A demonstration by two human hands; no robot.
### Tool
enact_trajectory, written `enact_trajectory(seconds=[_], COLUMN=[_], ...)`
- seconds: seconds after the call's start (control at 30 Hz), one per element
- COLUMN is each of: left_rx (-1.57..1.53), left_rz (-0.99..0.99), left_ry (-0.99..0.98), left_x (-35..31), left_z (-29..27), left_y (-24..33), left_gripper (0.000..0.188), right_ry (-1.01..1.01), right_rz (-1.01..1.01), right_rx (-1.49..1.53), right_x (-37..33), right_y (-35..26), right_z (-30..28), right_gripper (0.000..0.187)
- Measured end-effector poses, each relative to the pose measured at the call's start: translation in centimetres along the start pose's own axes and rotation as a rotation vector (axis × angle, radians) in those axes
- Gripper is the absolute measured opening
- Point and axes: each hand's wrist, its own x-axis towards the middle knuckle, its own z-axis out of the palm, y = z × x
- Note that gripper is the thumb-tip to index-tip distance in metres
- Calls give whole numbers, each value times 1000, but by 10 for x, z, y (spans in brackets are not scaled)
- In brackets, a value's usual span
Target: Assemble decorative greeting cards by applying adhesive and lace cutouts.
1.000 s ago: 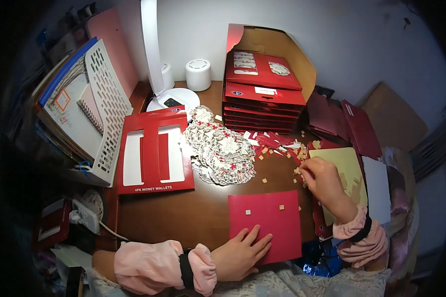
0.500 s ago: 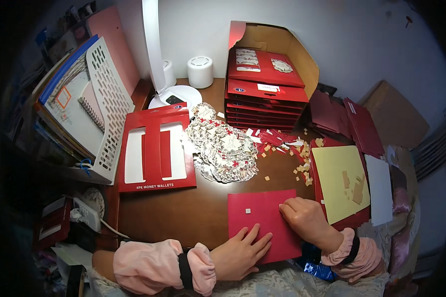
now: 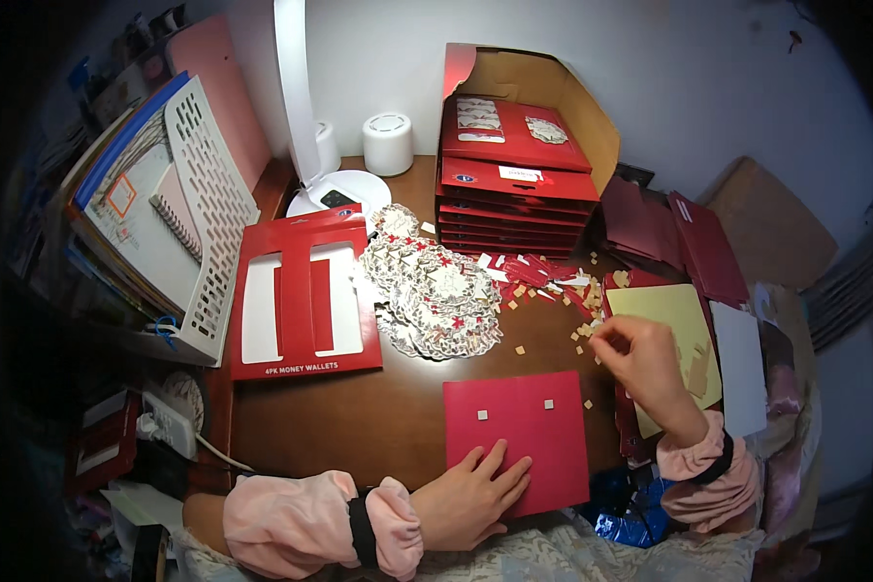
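Observation:
A crimson card (image 3: 553,456) lies at the table's near edge, with a small white square pad (image 3: 483,415) on its upper left and another white pad (image 3: 549,404) on its upper right. My left hand (image 3: 470,500) rests flat on the card's lower left, fingers spread. Above the yellow sheet's (image 3: 650,306) left side, beyond the card, hovers my right hand (image 3: 645,364). Its thumb and fingertips are pinched together beside scattered tan paper squares (image 3: 584,335); what they hold, if anything, cannot be made out.
Behind the card sits a heap of floral die-cut tags (image 3: 446,301) beside a red windowed package (image 3: 306,320). An open carton (image 3: 592,126) of red packs stands at the back. The lamp base (image 3: 344,189) and a white file holder (image 3: 213,184) are left. Dark red cards (image 3: 713,252) lie right.
My right hand has lifted off the card and moved right and away from me, showing the second white pad. A tan square now shows right of the card. My left hand stays put.

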Motion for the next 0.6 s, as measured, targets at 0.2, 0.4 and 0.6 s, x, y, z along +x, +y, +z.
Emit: enact_trajectory(seconds=[0.2, 0.4, 0.6], left_rx=[-1, -5, -3], left_rz=[5, 9, -4], left_ry=[6, 20, 32], left_x=[-1, -4, -7], left_z=[0, 2, 5], left_y=[-2, -3, -2], left_gripper=[68, 68, 68], right_ry=[93, 26, -137], right_rz=[8, -182, -49], right_rx=[12, -62, -139], right_x=[32, 51, 65], right_y=[4, 31, 31], right_z=[-16, -18, -13], right_gripper=[7, 25, 26])
